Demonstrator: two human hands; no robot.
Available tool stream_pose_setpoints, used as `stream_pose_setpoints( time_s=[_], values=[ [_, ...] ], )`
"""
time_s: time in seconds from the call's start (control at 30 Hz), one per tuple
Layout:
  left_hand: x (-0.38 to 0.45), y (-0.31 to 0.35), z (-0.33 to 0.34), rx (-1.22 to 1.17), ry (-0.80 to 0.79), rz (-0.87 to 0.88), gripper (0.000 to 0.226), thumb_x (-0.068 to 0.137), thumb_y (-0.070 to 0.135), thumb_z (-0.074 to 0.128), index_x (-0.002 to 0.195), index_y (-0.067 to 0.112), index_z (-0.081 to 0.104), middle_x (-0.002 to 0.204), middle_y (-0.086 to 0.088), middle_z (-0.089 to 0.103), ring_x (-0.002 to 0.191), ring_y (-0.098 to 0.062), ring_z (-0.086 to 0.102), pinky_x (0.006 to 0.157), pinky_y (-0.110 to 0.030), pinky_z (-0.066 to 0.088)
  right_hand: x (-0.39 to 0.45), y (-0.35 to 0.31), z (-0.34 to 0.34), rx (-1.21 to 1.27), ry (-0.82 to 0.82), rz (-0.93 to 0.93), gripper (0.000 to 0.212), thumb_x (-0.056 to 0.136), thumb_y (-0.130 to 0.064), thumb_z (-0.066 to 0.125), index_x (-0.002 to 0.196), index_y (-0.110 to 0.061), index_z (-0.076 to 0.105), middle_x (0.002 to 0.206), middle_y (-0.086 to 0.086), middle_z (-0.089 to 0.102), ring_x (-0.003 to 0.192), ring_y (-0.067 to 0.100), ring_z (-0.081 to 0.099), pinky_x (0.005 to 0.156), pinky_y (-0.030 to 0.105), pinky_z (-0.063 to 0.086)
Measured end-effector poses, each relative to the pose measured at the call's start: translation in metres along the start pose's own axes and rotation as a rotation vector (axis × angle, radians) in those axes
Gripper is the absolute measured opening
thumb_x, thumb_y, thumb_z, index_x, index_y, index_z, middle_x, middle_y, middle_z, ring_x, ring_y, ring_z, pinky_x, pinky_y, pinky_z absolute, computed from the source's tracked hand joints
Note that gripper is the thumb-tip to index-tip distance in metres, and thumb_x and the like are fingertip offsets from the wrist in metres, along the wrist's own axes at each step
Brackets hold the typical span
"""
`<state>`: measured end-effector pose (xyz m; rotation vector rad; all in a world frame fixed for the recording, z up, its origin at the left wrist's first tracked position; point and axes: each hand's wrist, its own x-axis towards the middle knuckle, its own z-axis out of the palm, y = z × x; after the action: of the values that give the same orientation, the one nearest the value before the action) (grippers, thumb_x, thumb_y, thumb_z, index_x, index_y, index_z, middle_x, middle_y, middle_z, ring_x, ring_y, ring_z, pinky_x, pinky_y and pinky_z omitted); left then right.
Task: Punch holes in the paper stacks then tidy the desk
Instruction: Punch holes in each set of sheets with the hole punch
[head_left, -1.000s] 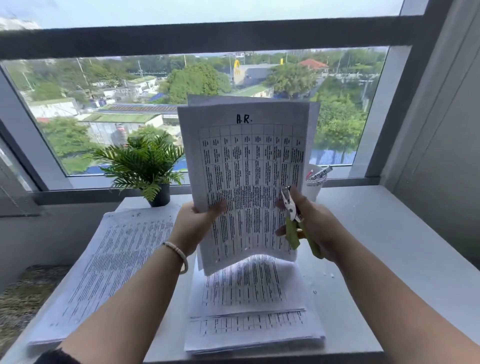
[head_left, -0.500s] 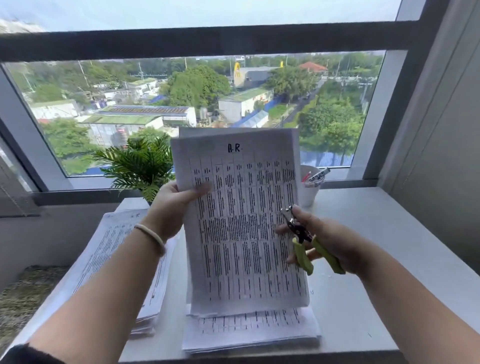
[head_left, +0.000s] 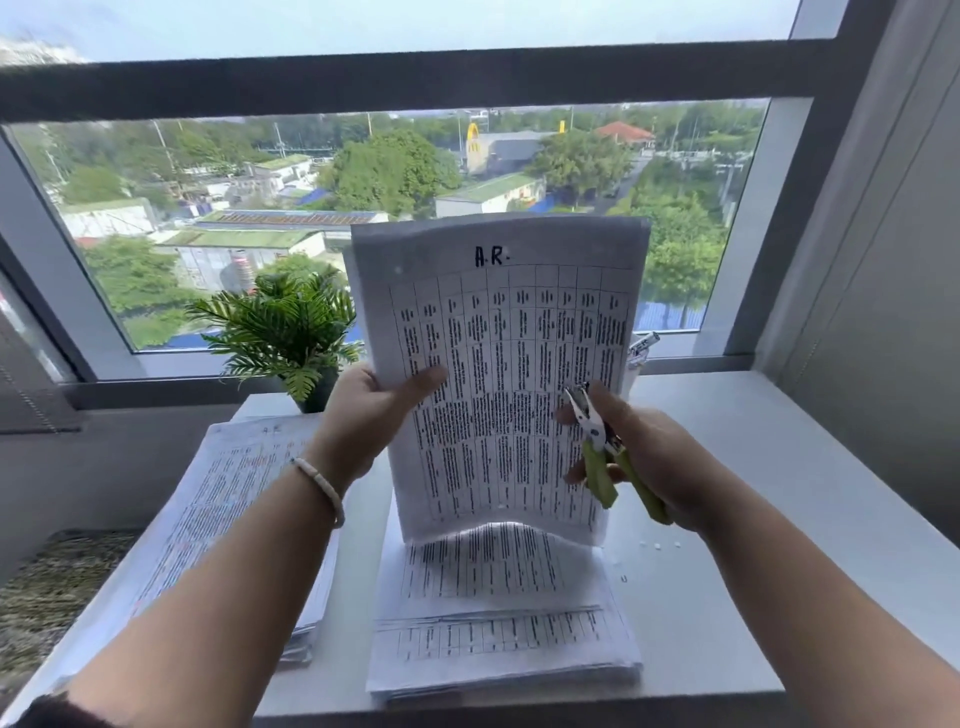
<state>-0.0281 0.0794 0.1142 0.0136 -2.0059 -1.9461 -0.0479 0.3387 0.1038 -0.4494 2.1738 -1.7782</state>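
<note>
In the middle of the frame the left hand (head_left: 382, 410) holds a sheaf of printed sheets (head_left: 501, 374) upright above the desk (head_left: 753, 493), with the thumb curled over the front of the left edge and the other fingers hidden behind the paper. The top sheet carries a table of dark text and the handwritten letters "A.R." near its upper edge, and its lower edge bends a little toward the camera. At the right edge of the sheaf, the right hand (head_left: 644, 457) grips a hole punch (head_left: 605, 457) with green handles; the fingers are closed round the handles and the metal head points up and to the left, lying against the paper's right margin. Whether the paper is between the punch's jaws I cannot tell. Directly below the held sheaf, in the lower centre, a second stack of papers (head_left: 498, 634) lies flat on the desk. A third stack (head_left: 228, 493) lies at the lower left, partly covered by the left forearm, which wears a pale bracelet (head_left: 322, 488). Some small white paper dots (head_left: 660, 544) lie on the desk to the right of the centre stack. Behind, left of centre, a potted green plant (head_left: 283, 332) stands before the window (head_left: 208, 171).
</note>
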Motion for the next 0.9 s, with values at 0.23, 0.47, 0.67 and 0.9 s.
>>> stream_pose_setpoints(
  time_s=[0.23,0.47,0.67,0.9],
  values=[
    [0.005,0.002,-0.001,0.154,0.027,0.081,0.01,0.081,0.014,0.072,0.09,0.019,0.074,0.091,-0.003,0.075,0.089,-0.022,0.071,0.081,-0.042,0.056,0.002,-0.009,-0.004,-0.006,-0.022,0.095,0.062,0.077,-0.064,0.042,0.101,-0.013,0.068,0.1,0.008,0.072,0.072,0.03,0.07,0.073,0.042,0.056],
    [0.003,-0.025,-0.007,-0.01,-0.063,-0.386,0.022,0.081,0.006,0.07,0.099,-0.004,0.062,0.093,-0.02,0.071,0.075,-0.028,0.071,0.071,-0.041,0.06,0.026,-0.021,-0.052,-0.194,0.025,0.367,0.082,0.079,-0.077,0.029,0.088,-0.002,0.06,0.087,0.016,0.065,0.069,0.031,0.068,0.066,0.035,0.053],
    [-0.029,-0.085,0.016,-0.148,-0.051,-0.604,0.018,0.084,0.004,0.066,0.101,-0.001,0.061,0.09,-0.018,0.072,0.082,-0.034,0.07,0.076,-0.046,0.058,0.05,0.027,-0.061,-0.665,0.248,0.412,0.07,0.099,-0.057,0.019,0.076,-0.004,0.058,0.065,0.008,0.061,0.053,0.022,0.054,0.056,0.027,0.042],
    [-0.037,-0.114,0.024,-0.178,-0.071,-0.632,0.025,0.08,0.005,0.071,0.101,-0.006,0.064,0.098,-0.024,0.07,0.092,-0.04,0.067,0.089,-0.053,0.051,0.076,0.075,-0.065,-0.971,0.272,0.455,0.054,0.099,-0.048,0.019,0.091,-0.013,0.058,0.095,0.011,0.062,0.088,0.027,0.057,0.088,0.035,0.045]
  ],
)
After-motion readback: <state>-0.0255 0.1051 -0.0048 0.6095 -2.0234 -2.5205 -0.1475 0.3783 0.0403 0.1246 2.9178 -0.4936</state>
